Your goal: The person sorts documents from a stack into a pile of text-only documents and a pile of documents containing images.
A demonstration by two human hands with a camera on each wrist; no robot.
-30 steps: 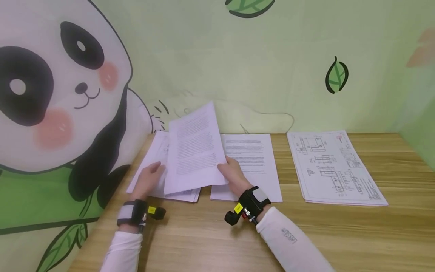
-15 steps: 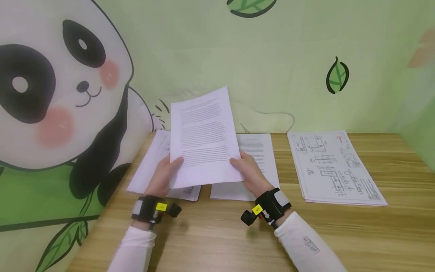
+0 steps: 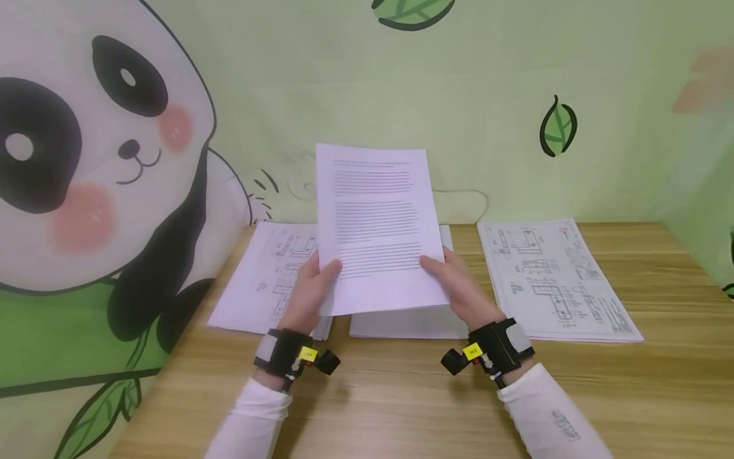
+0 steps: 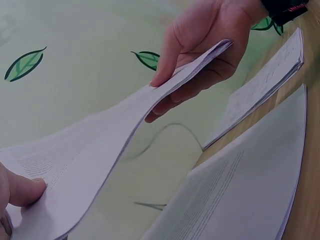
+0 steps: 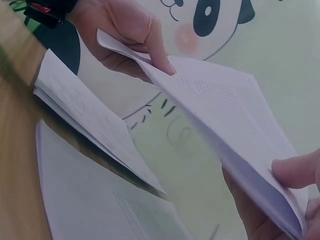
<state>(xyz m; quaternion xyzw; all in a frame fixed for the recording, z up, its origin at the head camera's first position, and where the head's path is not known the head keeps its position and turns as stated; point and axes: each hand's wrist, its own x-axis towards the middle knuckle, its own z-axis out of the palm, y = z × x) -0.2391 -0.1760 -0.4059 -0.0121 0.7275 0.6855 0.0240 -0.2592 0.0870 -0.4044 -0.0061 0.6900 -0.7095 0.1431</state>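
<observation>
A thin sheaf of printed text sheets [image 3: 378,223] is held up off the table, tilted toward the head camera. My left hand [image 3: 309,287] grips its left edge, thumb on the printed face and fingers behind. On the opposite edge my right hand [image 3: 463,287] pinches it the same way. In the left wrist view the sheaf [image 4: 115,125] bows between the hands, and its lower edge shows several layers. Under it on the table lies a stack of text pages [image 3: 410,324], partly hidden by the raised sheaf.
Left of the middle stack lies a pile of technical drawings [image 3: 246,299], partly covered by the left hand. A second drawing pile [image 3: 559,280] is at the right. The wooden table [image 3: 390,395] meets a wall [image 3: 487,95] printed with a panda and leaves.
The left hand has come off the left pile and taken hold of the sheaf's left edge. Both hands have carried the sheaf rightward and straightened it over the middle stack.
</observation>
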